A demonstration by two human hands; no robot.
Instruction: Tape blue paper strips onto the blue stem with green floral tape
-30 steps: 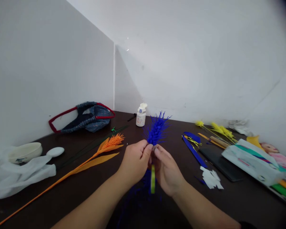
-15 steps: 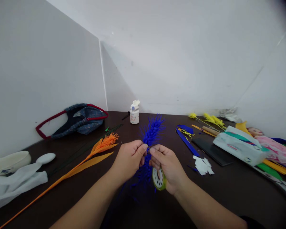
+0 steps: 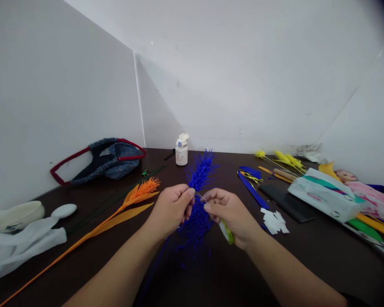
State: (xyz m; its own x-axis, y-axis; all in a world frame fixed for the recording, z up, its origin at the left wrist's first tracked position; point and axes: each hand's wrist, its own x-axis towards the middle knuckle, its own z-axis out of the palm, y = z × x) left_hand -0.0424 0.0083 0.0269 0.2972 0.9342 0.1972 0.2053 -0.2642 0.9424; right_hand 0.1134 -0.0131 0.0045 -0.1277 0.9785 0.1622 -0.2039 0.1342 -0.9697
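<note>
- Fingers point(image 3: 186, 195) of the left hand point(image 3: 169, 211) are pinching a bushy royal-blue wheat-like spike near its base, thumb pressing against forefinger; the spike point(image 3: 202, 170) is rising above both hands, over the middle of the dark brown counter point(image 3: 243, 281).
- Fingers of the right hand point(image 3: 232, 213) are pressing together on a thin pale strand point(image 3: 200, 197), which is stretching between the two hands.
- A yellow-green round roll point(image 3: 228, 234) is hanging just below the right hand's fingers, partly hidden; whether they are gripping it, I cannot tell.
- More fringed blue material point(image 3: 197, 232) is showing beneath the hands; whether it is joining the spike, I cannot tell.
- To the left, a long-stemmed orange wheat-like spike point(image 3: 145, 187) is lying beside a denim bag with red handles point(image 3: 115, 164).
- Behind the hands, a small white bottle point(image 3: 181, 156) is standing upright.
- To the right, cut white pieces point(image 3: 274, 221) are lying near a flat black rectangular object point(image 3: 288, 202).
</note>
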